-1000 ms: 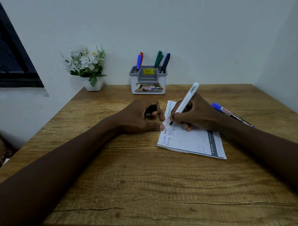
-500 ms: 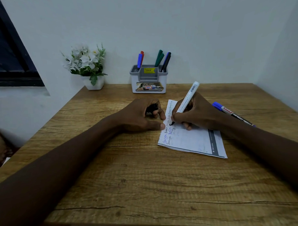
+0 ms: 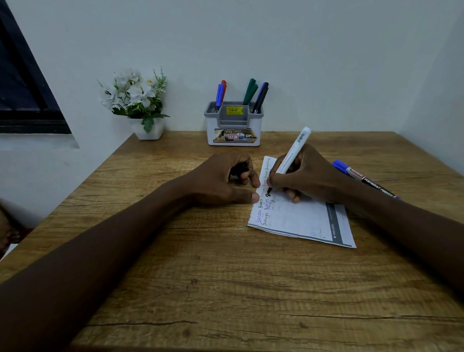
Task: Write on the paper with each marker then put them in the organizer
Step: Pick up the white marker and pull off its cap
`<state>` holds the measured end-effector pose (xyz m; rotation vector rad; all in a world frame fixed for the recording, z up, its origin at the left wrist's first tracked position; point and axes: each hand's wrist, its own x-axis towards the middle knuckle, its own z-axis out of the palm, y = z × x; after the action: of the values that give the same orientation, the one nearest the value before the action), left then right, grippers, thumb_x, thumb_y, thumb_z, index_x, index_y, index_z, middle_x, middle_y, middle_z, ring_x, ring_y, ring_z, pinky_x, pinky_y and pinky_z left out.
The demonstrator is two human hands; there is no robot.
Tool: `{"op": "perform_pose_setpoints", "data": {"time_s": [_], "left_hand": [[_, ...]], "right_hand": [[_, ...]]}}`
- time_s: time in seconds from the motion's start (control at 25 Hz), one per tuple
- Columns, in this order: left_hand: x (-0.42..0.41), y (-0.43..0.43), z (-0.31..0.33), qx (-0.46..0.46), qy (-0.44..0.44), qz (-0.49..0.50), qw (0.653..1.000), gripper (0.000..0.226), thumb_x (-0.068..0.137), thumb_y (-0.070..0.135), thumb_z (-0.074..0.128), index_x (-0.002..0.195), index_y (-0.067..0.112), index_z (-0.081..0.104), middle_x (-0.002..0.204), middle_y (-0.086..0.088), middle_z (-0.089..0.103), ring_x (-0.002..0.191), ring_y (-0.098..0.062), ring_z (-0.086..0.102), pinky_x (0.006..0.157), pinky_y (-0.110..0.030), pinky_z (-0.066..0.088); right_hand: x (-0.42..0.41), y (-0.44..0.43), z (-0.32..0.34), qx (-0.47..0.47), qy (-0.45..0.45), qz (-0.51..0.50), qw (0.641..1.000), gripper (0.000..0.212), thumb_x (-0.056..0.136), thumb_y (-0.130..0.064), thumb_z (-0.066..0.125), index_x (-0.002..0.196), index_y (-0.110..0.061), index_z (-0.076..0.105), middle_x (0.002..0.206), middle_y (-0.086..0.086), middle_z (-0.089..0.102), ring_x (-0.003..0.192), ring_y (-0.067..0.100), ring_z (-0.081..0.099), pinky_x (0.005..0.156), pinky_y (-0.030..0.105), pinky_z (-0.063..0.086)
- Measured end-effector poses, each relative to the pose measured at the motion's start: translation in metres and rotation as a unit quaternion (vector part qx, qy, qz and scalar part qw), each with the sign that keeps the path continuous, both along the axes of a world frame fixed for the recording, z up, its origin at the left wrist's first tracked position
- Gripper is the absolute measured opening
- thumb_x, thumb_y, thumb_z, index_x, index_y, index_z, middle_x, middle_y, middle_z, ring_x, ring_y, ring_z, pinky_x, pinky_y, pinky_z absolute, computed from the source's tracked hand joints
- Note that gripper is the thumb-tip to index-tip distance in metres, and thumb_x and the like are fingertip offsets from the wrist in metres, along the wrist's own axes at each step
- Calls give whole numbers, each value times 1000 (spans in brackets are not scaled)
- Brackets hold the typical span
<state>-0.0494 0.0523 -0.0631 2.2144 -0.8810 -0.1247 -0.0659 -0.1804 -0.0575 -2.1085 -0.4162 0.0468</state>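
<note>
White flowers in a small white pot (image 3: 147, 126) sit upper left on a wooden table (image 3: 230, 282); dark window (image 3: 14, 79) far left.

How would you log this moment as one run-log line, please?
right hand: writing, white marker on paper | left hand: black cap | blue-capped marker: on table

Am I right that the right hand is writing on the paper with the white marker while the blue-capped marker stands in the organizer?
Not quite: the head view shows the blue-capped marker lying on the table beside the right hand, not in the organizer. The white marker is indeed writing on the paper.
</note>
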Motion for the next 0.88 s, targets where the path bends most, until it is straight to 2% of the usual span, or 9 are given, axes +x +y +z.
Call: {"op": "perform_pose_setpoints", "data": {"time_s": [0.28,0.44,0.88], "left_hand": [[-1,0,0,2,-8,-5,1000,34,80,27,86,84,29,52,104,8,75,96,-11,68,74,-14,49],[-2,1,1,2,-2,-3,1000,34,80,27,85,84,28,52,104,7,75,96,-12,68,74,-12,48],[-3,0,3,6,-3,-6,1000,34,80,25,85,83,29,52,104,5,75,92,-12,67,79,-27,54]], "right_hand": [[5,0,-5,8,4,-21,1000,19,83,-11,82,84,6,72,68,19,74,48,26,64,49,28,52],[4,1,-2,7,5,-38,999,18,84,-9,80,86,6,71,65,16,74,44,20,64,45,26,51],[2,1,-1,5,6,-71,997,22,83,-9,81,90,7,68,64,12,73,44,18,65,44,26,51]]}}
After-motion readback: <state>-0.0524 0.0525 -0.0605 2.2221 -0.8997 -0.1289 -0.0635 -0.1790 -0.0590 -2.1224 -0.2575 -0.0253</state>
